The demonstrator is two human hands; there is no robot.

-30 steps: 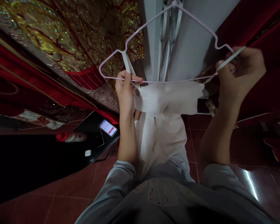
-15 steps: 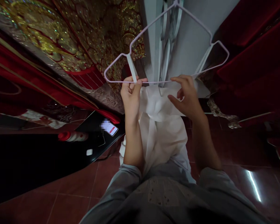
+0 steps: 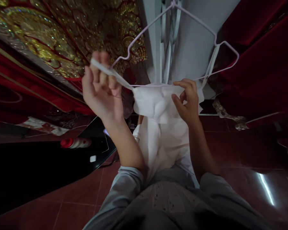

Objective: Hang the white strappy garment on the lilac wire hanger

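A thin pale pink hanger point(image 3: 194, 20) hangs at the top centre, with a white garment point(image 3: 156, 105) below it. One white strap point(image 3: 210, 65) loops over the hanger's right notch. The other strap point(image 3: 102, 67) is stretched out to the left, off the left notch, across the fingers of my left hand point(image 3: 104, 89). That hand is closed on the strap, palm toward me and slightly blurred, over the hanger's left end. My right hand point(image 3: 187, 102) touches the hanger's lower bar with a fingertip, thumb and index finger apart in front of the garment.
Gold sequinned fabric point(image 3: 74, 28) and red cloth hang on the left, dark red garments point(image 3: 261, 70) on the right. A black table point(image 3: 38, 172) at the lower left bears a red-capped bottle point(image 3: 76, 142), a small white case point(image 3: 93, 158) and a partly hidden phone point(image 3: 106, 132).
My left hand has moved left and up from the lower bar, pulling the left strap off the hanger's notch. My right hand has stayed nearly in place by the bar.
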